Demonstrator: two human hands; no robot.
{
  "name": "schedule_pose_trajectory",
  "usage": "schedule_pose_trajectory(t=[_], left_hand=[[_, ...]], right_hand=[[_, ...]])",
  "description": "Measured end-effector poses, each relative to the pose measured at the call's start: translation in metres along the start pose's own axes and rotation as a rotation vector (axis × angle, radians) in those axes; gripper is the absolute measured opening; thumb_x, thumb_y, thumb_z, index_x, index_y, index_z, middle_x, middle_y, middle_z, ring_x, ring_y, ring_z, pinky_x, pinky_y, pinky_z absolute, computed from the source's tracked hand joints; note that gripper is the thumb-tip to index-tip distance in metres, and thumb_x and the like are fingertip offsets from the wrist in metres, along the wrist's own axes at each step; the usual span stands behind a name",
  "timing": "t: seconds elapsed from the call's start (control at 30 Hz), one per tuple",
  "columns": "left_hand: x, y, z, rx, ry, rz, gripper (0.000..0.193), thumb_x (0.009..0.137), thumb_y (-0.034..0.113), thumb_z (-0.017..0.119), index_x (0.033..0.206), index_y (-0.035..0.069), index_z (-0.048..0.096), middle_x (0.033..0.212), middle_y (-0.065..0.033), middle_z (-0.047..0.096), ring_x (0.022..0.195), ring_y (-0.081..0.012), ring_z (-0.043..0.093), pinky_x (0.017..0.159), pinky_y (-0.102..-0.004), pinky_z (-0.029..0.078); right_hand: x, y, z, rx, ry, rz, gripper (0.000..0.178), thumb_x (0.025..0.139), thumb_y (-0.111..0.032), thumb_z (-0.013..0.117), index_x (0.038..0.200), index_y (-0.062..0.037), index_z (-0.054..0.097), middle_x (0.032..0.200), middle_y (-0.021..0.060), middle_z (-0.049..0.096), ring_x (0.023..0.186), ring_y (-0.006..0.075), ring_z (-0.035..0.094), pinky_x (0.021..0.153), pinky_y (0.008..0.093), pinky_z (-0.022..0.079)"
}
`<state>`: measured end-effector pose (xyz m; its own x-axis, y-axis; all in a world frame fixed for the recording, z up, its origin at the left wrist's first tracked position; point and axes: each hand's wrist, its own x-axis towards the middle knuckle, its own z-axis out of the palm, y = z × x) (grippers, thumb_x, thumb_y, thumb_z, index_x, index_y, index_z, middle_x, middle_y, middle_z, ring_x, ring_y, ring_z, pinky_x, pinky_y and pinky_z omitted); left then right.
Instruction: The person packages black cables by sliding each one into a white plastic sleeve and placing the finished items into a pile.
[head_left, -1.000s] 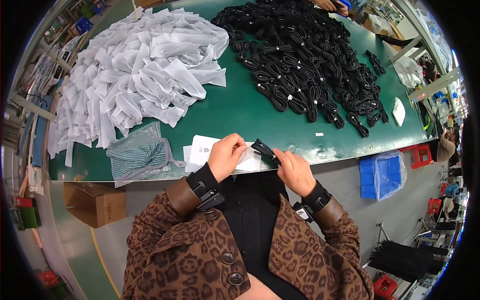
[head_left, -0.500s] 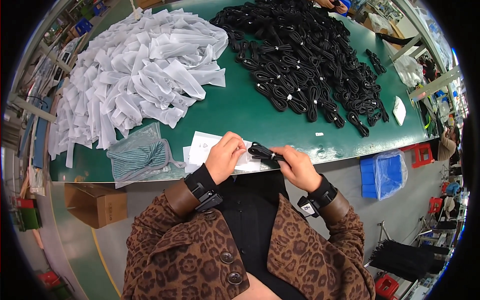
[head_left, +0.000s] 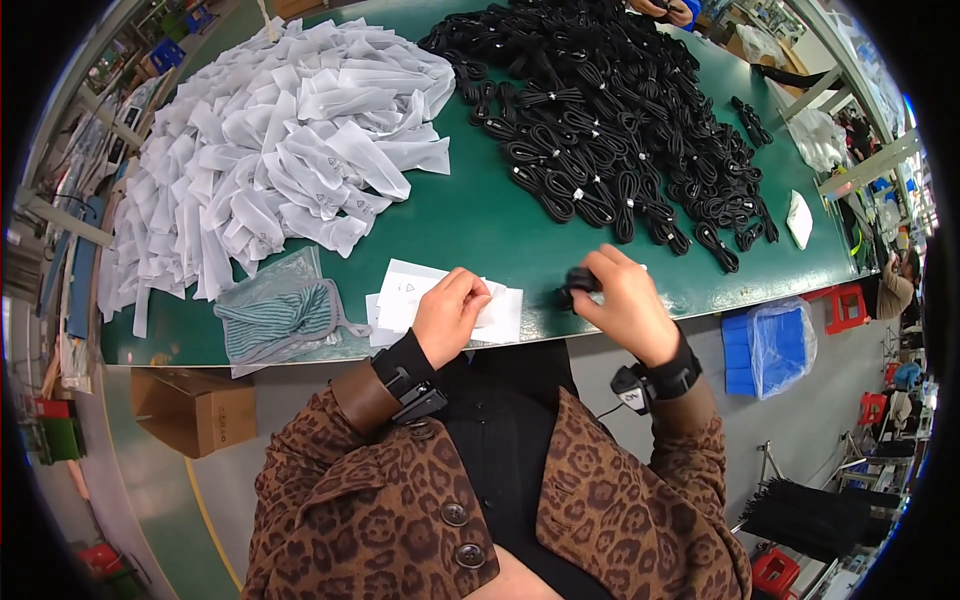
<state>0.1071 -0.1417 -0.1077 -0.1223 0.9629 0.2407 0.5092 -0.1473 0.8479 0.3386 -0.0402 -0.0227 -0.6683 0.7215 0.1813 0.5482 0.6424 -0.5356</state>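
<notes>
We note the right hand (head_left: 630,305) closed on a black cable bundle (head_left: 580,287) above the table (head_left: 435,230), the left hand (head_left: 446,316) pinching a white sleeve (head_left: 493,309). Bundle judged light, bendable (scarcely fragile); hold mid-length.

bright, even light | glare on green tabletop (head_left: 690,285) near front | black bundle (head_left: 580,287) blurred, perhaps by motion | edges bent, corners black

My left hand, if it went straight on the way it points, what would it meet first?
Probably the near edge of the black cable pile, across the green table, though the height of your left hand is unclear.
</notes>
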Motion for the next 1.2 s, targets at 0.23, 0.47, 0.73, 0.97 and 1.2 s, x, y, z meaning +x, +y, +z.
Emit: schedule_pose_trajectory(t=[0.23, 0.47, 0.73, 0.97, 1.2], left_hand=[[0.000, -0.002, -0.002, -0.015, 0.054, -0.059, 0.007, 0.086, -0.002, 0.065, 0.088, -0.001, 0.058, 0.086, -0.0098, 0.060, 0.075, -0.0196, 0.061, 0.069, -0.0285, 0.050], [0.000, -0.008, -0.002, -0.041, 0.094, -0.066, 0.007, 0.086, -0.003, 0.065, 0.089, -0.001, 0.058, 0.085, -0.0092, 0.060, 0.074, -0.0188, 0.061, 0.069, -0.0282, 0.050], [0.002, -0.010, -0.001, -0.067, 0.109, -0.040, 0.007, 0.087, -0.003, 0.065, 0.089, -0.001, 0.058, 0.086, -0.0095, 0.061, 0.073, -0.0186, 0.061, 0.067, -0.0284, 0.050], [0.005, 0.003, -0.009, 0.010, 0.020, 0.285, 0.010, 0.084, -0.002, 0.066, 0.088, 0.001, 0.058, 0.090, -0.0093, 0.062, 0.082, -0.0249, 0.061, 0.074, -0.0327, 0.049], [0.019, 0.016, -0.020, 0.097, 0.015, 0.411, 0.012, 0.082, 0.000, 0.068, 0.087, 0.003, 0.057, 0.095, -0.0100, 0.062, 0.090, -0.0297, 0.058, 0.079, -0.0359, 0.048]], right_hand=[[0.019, 0.004, 0.046, -0.012, 0.120, -0.178, 0.027, 0.076, -0.007, 0.075, 0.099, 0.0001, 0.062, 0.089, 0.0131, 0.055, 0.072, 0.0327, 0.058, 0.063, 0.0403, 0.048], [-0.002, 0.031, 0.059, -0.163, 0.181, -0.251, 0.028, 0.082, -0.011, 0.073, 0.103, 0.0007, 0.059, 0.088, 0.0160, 0.056, 0.074, 0.0392, 0.058, 0.064, 0.0422, 0.048], [-0.022, 0.005, 0.045, 0.086, -0.080, -0.111, 0.017, 0.092, -0.013, 0.065, 0.097, 0.0020, 0.059, 0.079, 0.0193, 0.060, 0.072, 0.0396, 0.060, 0.063, 0.0420, 0.049], [-0.009, 0.008, 0.045, 0.324, -0.444, 0.091, 0.018, 0.094, -0.015, 0.064, 0.105, -0.0015, 0.068, 0.072, 0.0104, 0.060, 0.063, 0.0270, 0.061, 0.065, 0.0338, 0.050], [0.001, -0.007, 0.049, 0.402, -0.053, -0.094, 0.020, 0.087, -0.007, 0.071, 0.106, -0.0027, 0.070, 0.086, 0.0069, 0.057, 0.066, 0.0180, 0.056, 0.067, 0.0287, 0.050]])
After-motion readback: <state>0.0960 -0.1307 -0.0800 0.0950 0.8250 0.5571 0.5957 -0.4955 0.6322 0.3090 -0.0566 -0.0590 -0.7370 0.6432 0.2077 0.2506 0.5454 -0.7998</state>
